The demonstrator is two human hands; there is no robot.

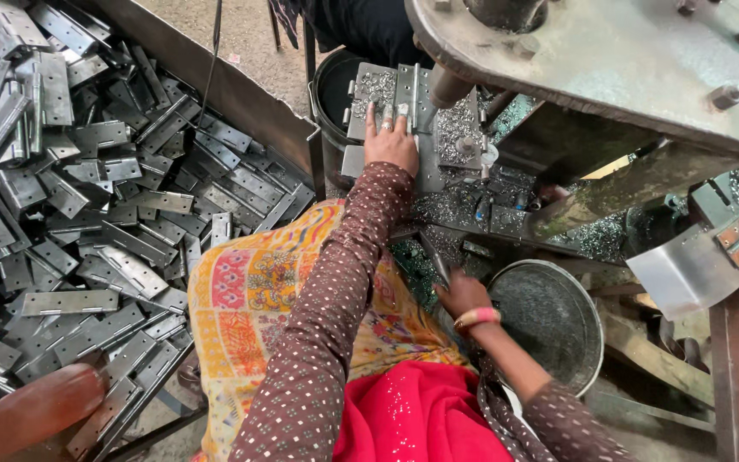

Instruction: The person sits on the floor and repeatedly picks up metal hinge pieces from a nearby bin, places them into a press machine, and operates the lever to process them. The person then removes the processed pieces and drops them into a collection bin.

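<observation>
1. hinge plate (399,107) lies on the far press bed, long axis running near to far, directly under the left hand (391,141), whose spread fingers press flat on it.
2. right hand (462,295) sits nearer, by the round pan (558,321); its grip cannot be told.
3. dull grey hinges (87,214) heaped left; glittering shavings (459,128) around.

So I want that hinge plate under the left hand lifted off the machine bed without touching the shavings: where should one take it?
Take the hinge plate by its near edge, coming from the person's side. The left hand lies flat there, while shavings and the press column crowd its right.
</observation>
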